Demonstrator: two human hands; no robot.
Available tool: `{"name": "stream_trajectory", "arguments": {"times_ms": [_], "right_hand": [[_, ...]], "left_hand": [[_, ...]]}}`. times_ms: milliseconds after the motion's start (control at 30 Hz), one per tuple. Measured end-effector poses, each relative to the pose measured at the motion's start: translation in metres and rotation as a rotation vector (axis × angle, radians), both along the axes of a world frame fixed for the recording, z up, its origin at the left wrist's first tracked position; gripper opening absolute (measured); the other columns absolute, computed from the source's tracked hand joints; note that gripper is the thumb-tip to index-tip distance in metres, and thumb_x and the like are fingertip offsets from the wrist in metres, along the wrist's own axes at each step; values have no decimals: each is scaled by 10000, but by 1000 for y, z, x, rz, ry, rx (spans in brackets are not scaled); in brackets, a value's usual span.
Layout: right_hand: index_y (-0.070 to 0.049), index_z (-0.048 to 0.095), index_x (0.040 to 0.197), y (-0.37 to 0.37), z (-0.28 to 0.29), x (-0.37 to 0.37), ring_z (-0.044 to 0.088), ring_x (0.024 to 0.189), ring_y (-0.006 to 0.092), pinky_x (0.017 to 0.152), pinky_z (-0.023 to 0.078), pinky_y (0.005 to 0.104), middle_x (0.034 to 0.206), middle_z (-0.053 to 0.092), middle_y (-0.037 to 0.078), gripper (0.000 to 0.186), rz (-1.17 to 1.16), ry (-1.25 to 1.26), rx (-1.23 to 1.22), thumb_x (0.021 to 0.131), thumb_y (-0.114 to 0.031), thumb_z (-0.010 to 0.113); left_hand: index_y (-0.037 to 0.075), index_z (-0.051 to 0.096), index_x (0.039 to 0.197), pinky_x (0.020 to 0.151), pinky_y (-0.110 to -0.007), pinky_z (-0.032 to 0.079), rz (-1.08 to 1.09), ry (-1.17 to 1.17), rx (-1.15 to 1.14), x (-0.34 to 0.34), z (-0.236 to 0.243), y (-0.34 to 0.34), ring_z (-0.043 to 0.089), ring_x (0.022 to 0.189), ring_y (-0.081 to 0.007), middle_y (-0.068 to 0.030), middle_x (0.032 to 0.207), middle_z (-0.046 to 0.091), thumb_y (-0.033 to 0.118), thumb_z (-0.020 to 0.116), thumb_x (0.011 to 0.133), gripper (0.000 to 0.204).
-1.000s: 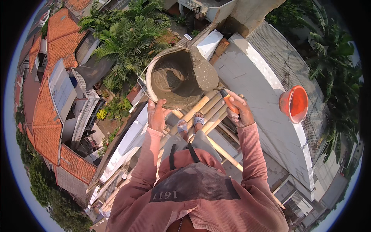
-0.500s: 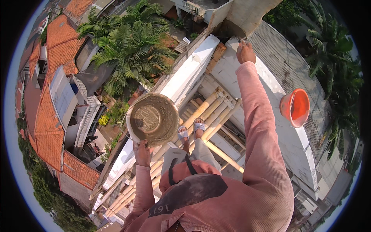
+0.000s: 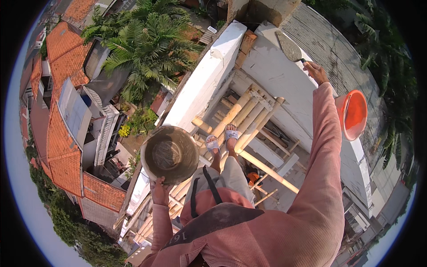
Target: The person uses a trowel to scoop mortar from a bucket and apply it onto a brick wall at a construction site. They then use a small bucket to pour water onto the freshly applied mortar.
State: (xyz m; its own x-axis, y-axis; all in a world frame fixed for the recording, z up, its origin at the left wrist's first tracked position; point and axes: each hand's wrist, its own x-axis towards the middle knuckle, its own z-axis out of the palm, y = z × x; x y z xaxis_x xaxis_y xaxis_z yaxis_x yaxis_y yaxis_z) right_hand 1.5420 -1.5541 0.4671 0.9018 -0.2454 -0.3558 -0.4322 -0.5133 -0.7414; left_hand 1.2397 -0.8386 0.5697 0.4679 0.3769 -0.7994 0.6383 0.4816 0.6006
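My left hand grips the near rim of a round bucket, whose inside is coated with wet grey mortar. The bucket hangs out to my left, beside the white wall top. In my right hand is the dark handle of a trowel, its flat pointed blade smeared with grey mortar. That blade lies over the far end of the right-hand white wall, close to a concrete column. Fingers of both hands are closed.
An orange bucket stands on the right wall near my forearm. My sandalled feet rest on bamboo poles, with openings to a lower level between them. Bricks sit in the far corner. Palms and tiled roofs lie below left.
My right hand has moved right and nearer, away from the column, and the trowel blade now shows. The mortar bucket in my left hand has shifted slightly left.
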Motion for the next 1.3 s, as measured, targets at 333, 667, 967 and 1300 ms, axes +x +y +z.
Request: {"name": "stream_trajectory", "arguments": {"times_ms": [333,667,967,1300], "right_hand": [[-41,665,942,45,141,-128,384,536,59,509,275,219,759,537,-12,387,-429,-167,174,894,-424,647],[-40,648,780,-108,200,-312,435,436,83,377,252,258,600,480,-10,333,-777,257,-309,848,-366,664],[-52,745,941,-192,93,-277,636,719,208,713,484,359,791,690,96,448,-665,328,-661,787,-472,720],[-117,632,1229,-253,33,-310,582,1182,289,1004,435,462,1266,615,152,746,-846,403,-822,703,-639,718]], "left_hand": [[88,433,1312,911,-558,544,8,43,-67,-1,-9,3,563,1122,-367,-168,1245,508,39,549,845,484],[115,466,1272,871,-532,563,-25,17,-79,-1,-23,29,594,1069,-332,-131,1169,559,42,589,837,458],[-15,500,1109,933,-558,534,-122,17,-33,23,2,13,582,1111,-386,-184,1179,564,69,560,875,257],[-21,502,1137,955,-571,515,-82,59,-66,11,-6,22,572,1131,-388,-182,1206,562,70,557,866,292]]}}
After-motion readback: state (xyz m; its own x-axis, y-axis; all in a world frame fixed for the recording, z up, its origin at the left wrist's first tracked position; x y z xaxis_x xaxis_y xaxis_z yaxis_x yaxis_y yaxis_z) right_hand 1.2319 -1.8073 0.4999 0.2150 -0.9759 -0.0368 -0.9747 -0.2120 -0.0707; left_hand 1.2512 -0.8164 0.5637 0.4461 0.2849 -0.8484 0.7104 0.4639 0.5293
